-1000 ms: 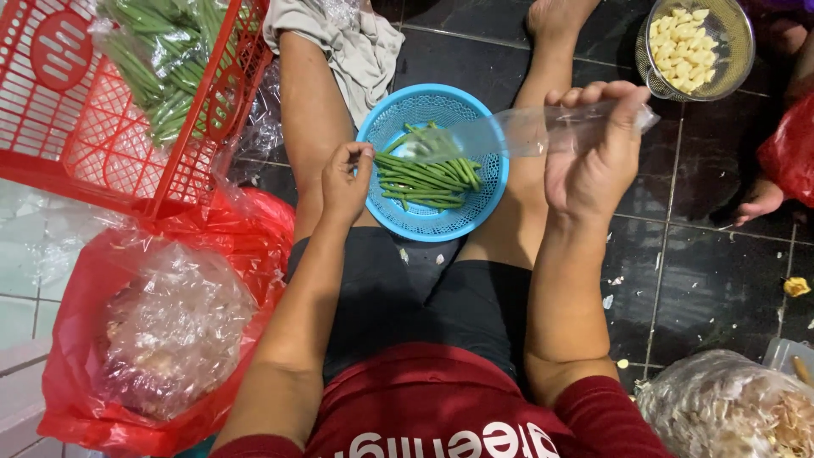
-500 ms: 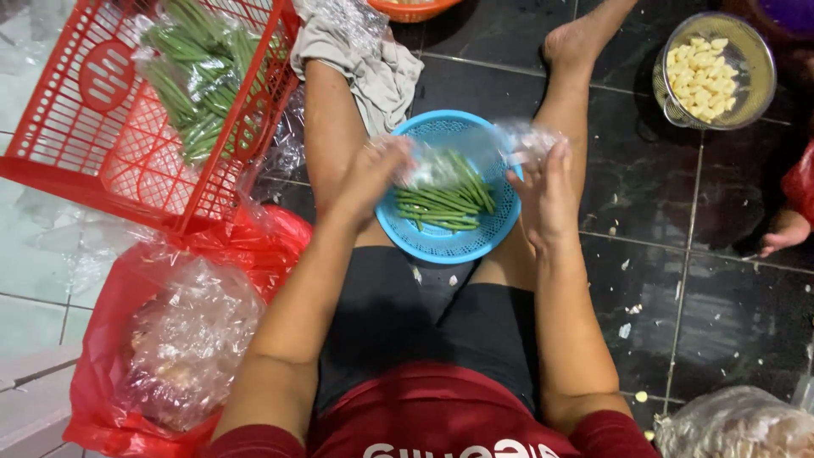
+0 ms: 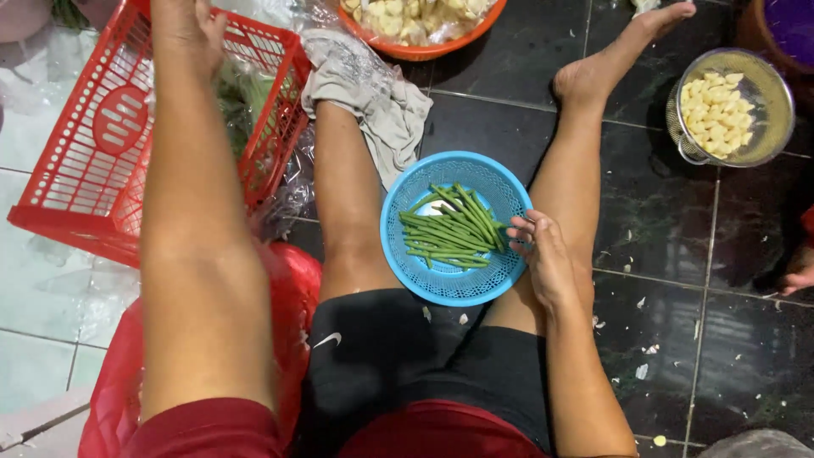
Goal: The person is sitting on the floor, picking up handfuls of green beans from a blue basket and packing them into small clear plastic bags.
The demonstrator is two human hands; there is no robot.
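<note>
A loose pile of green beans point(image 3: 449, 231), too overlapped to count, is lying in one round blue plastic basket point(image 3: 441, 288) sitting between the person's outstretched legs, dark floor tiles point(image 3: 678, 280) lying open beyond the right leg. The right hand point(image 3: 543, 259) is resting at the basket's right rim, fingers loosely spread and curled just beside the bean tips, clamped on nothing. The left hand point(image 3: 188, 24) is reaching far up into the one red plastic crate point(image 3: 110, 127), where its fingers are hidden at the frame's top edge, so I cannot tell its grip; one metal colander point(image 3: 767, 80) of pale pieces is standing well apart, far right.
</note>
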